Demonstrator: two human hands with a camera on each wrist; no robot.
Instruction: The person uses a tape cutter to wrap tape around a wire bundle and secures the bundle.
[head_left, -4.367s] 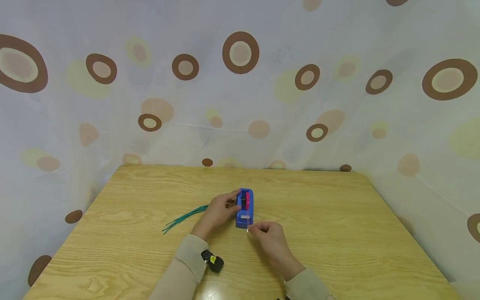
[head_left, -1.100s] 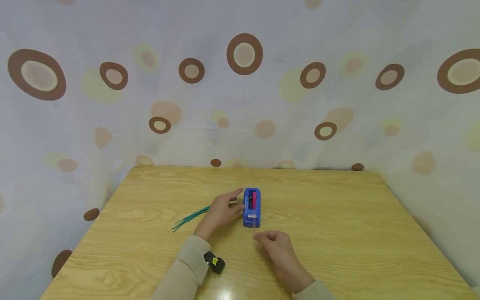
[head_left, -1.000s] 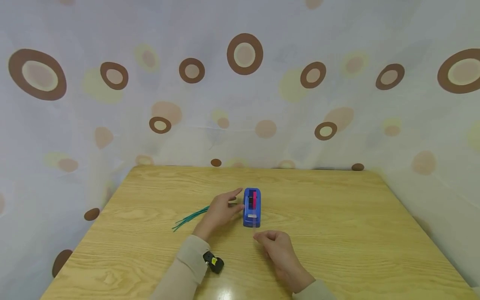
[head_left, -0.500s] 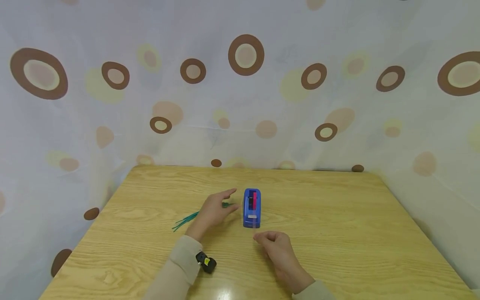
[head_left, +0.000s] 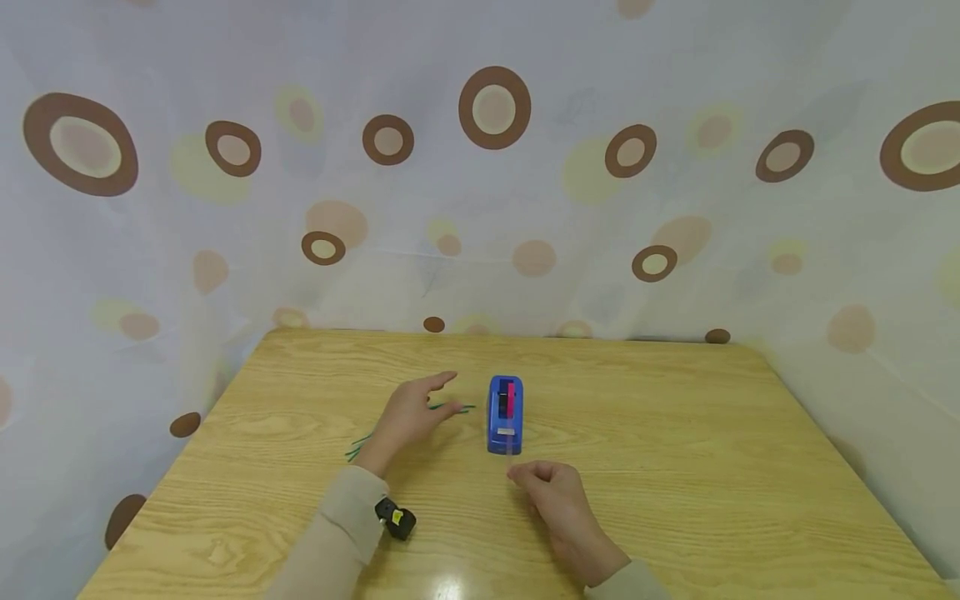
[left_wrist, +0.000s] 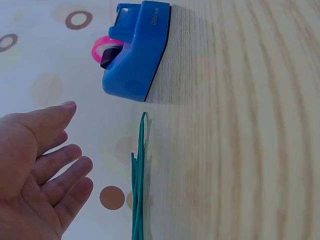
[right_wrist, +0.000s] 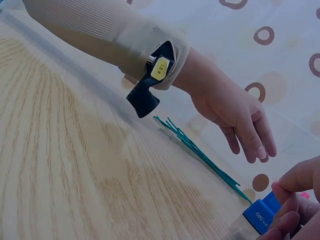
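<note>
A blue tape dispenser [head_left: 493, 437] stands on the table with a pink-cored roll [head_left: 511, 400] in it. A strip of clear tape [head_left: 509, 459] runs from its front edge down to my right hand [head_left: 561, 508], which pinches the strip's end between thumb and forefinger. My left hand [head_left: 407, 412] hovers left of the dispenser, apart from it, its fingers spread and holding nothing. Beneath that hand lies a bundle of thin green strands [right_wrist: 200, 156], perhaps twist ties; the hand hides their middle in the head view. In the left wrist view the strands [left_wrist: 138, 170] point toward the dispenser.
The wooden table [head_left: 660, 450] reaches back to a pale cloth [head_left: 570, 292] patterned with brown rings. A black wrist camera [head_left: 395, 518] is strapped at the left sleeve.
My left hand has left the dispenser's side and moved left over the green strands. Earlier, my right hand drew the tape a little farther out; over the last second it stays put.
</note>
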